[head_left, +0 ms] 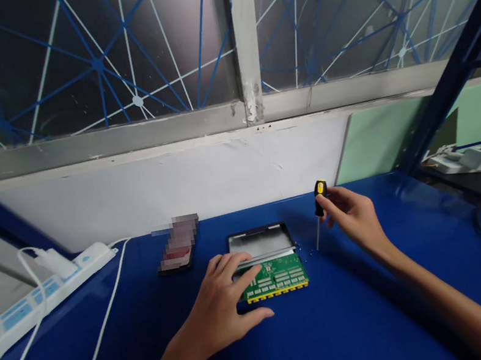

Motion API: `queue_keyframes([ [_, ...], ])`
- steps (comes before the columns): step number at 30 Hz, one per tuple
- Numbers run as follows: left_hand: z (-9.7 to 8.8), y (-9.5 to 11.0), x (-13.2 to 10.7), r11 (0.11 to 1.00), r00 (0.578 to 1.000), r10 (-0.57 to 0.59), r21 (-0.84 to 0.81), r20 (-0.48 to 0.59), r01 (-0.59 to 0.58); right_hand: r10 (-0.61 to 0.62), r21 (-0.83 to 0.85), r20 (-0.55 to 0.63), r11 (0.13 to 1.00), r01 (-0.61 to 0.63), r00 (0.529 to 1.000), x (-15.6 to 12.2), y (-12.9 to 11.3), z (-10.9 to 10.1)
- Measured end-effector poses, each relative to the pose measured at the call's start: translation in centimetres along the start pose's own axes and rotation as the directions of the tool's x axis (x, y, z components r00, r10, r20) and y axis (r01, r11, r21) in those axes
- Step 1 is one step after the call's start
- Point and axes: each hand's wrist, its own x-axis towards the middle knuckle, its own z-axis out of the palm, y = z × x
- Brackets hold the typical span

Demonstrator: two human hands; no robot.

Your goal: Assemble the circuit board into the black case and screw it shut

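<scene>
My right hand (pixel 351 210) grips a black and yellow screwdriver (pixel 320 197), its shaft pointing down at the blue table. Close to the tip lie several tiny screws (pixel 304 254). My left hand (pixel 224 297) is open, fingers spread, over the left side of a green circuit board (pixel 280 272) with a yellow strip along its front edge. Behind the board is a dark-framed casing (pixel 261 243) with a grey metallic inner face. The left fingers cover part of the board; whether they press on it I cannot tell.
A phone (pixel 180 243), partly blurred out, lies on the blue table (pixel 342 336) left of the casing. Farther left is a white power strip (pixel 42 295) with a plug and white cables (pixel 103 328). A wall and window stand behind. More white adapters (pixel 478 156) sit far right.
</scene>
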Motion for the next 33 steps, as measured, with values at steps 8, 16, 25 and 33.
queue_keyframes([
  [8, 0.1, 0.2, 0.0, 1.0, 1.0, 0.013, -0.011, -0.008, -0.013, -0.034, 0.061, 0.107, 0.998, 0.028, 0.994, -1.2, -0.2, 1.3],
  [16, 0.0, 0.3, -0.1, 1.0, 1.0, 0.01, -0.022, -0.003, -0.01, -0.045, 0.068, 0.153, 0.997, 0.035, 0.987, -1.6, -0.7, 1.3],
  [25, 0.4, 1.3, 0.4, 0.98, 0.99, -0.021, -0.198, -0.136, -0.007, 0.041, 0.34, 0.093, 0.938, -0.071, 0.995, -1.8, -2.7, 1.3],
  [33, 1.8, 3.5, 0.6, 0.917, 0.969, -0.149, -0.394, -0.198, 0.06, 0.093, 0.471, 0.178, 0.866, -0.168, 0.979, -4.3, -5.4, 2.8],
])
